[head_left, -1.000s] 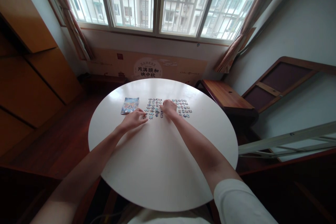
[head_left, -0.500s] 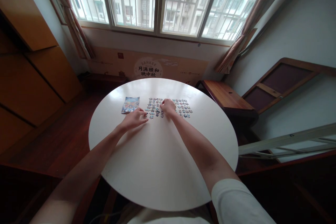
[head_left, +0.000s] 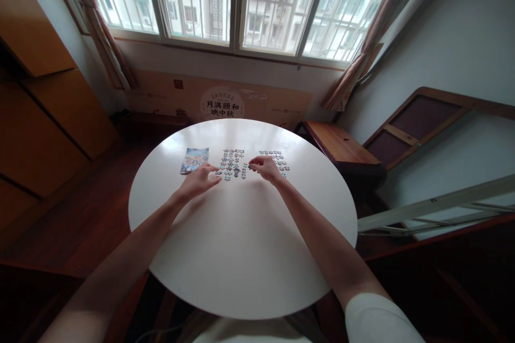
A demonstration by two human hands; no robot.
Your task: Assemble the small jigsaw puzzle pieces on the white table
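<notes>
Loose jigsaw pieces [head_left: 233,163] lie spread in two patches at the far side of a round white table [head_left: 241,246]. My left hand [head_left: 198,181] rests on the table just left of them, fingers curled, fingertips touching the nearest pieces. My right hand [head_left: 265,167] hovers over the gap between the two patches, thumb and fingers pinched on what looks like a small puzzle piece. A colourful picture card [head_left: 193,159] lies flat to the left of the pieces, apart from my left hand.
A wooden bench [head_left: 341,147] stands beyond the table on the right, with a leaning wooden frame [head_left: 426,123] behind it. A barred window [head_left: 241,5] and a printed cardboard panel [head_left: 219,103] face me. Wooden cabinets [head_left: 44,107] line the left wall.
My right hand has lifted off the pieces and drawn back slightly to the right, now pinched. My left hand has barely moved. The view has shifted a little.
</notes>
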